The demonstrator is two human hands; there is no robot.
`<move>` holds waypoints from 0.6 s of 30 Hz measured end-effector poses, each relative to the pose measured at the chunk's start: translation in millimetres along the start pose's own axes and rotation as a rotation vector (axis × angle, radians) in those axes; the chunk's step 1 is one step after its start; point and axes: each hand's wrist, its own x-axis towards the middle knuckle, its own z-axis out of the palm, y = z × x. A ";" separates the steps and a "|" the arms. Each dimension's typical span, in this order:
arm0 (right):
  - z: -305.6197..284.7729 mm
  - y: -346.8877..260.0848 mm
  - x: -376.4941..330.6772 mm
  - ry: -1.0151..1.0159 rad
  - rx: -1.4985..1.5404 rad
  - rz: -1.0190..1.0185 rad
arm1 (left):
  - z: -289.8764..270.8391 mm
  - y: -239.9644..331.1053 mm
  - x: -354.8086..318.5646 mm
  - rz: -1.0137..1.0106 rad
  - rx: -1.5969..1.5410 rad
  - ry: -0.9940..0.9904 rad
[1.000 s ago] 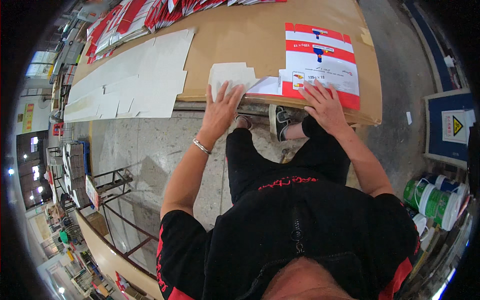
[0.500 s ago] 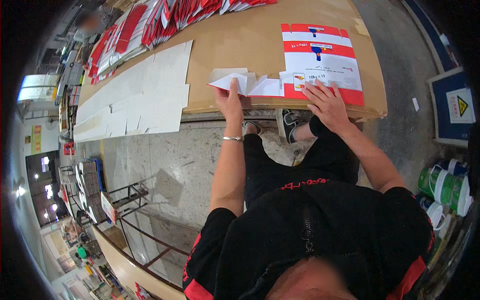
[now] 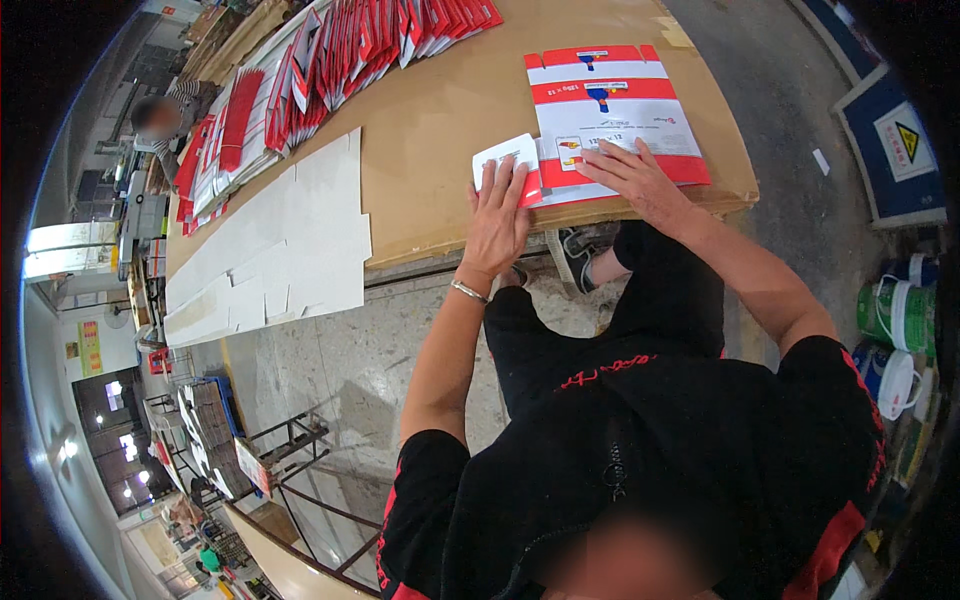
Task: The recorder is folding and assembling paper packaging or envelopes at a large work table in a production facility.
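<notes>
A flat printed carton blank (image 3: 635, 133), red and white, lies near the front edge of the cardboard-topped table (image 3: 440, 150). Its left end is a smaller flap (image 3: 520, 150), now folded over with its white and red printed side up. My left hand (image 3: 499, 225) lies with outstretched fingers on this flap, pressing it from above. My right hand (image 3: 648, 186) rests flat with spread fingers on the lower part of the blank. Neither hand is wrapped round anything.
Several red and white folded cartons (image 3: 370, 45) stand in a row at the far left of the table. Plain grey-white cardboard sheets (image 3: 290, 235) lie nearer, overhanging its edge. Another person (image 3: 185, 110) is beyond them. Buckets (image 3: 895, 315) stand at the right.
My left hand has turned the raised left flap over toward the right and now lies on top of it. My right hand stays on the blank. The whole view has shifted slightly.
</notes>
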 end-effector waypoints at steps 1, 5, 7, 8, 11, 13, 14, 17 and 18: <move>0.4 0.5 0.1 0.000 -0.013 0.000 | 0.6 3.3 0.8 -0.015 0.052 -0.001; 1.6 -3.3 0.5 -0.125 -0.034 0.034 | 12.3 0.2 3.8 -0.022 0.216 -0.009; 2.7 -5.8 -0.5 -0.109 -0.030 0.022 | 16.7 -0.9 4.5 -0.078 0.289 -0.013; 3.1 -6.0 -1.9 -0.093 -0.031 0.012 | 17.5 -0.7 5.1 -0.079 0.287 -0.017; 7.1 -6.2 -5.2 -0.094 -0.058 0.013 | 18.2 0.8 7.1 -0.099 0.307 -0.035; 10.1 -5.4 -6.8 -0.090 -0.040 0.014 | 17.9 3.8 7.6 -0.096 0.342 -0.065; 11.7 -5.3 -7.7 -0.085 -0.027 0.014 | 17.1 5.3 7.7 -0.097 0.341 -0.070; 12.5 -4.6 -9.2 -0.088 -0.046 -0.013 | 13.3 7.1 8.1 -0.114 0.387 -0.128; 12.0 -3.6 -8.8 -0.090 -0.042 -0.013 | 11.5 6.3 9.2 -0.099 0.383 -0.136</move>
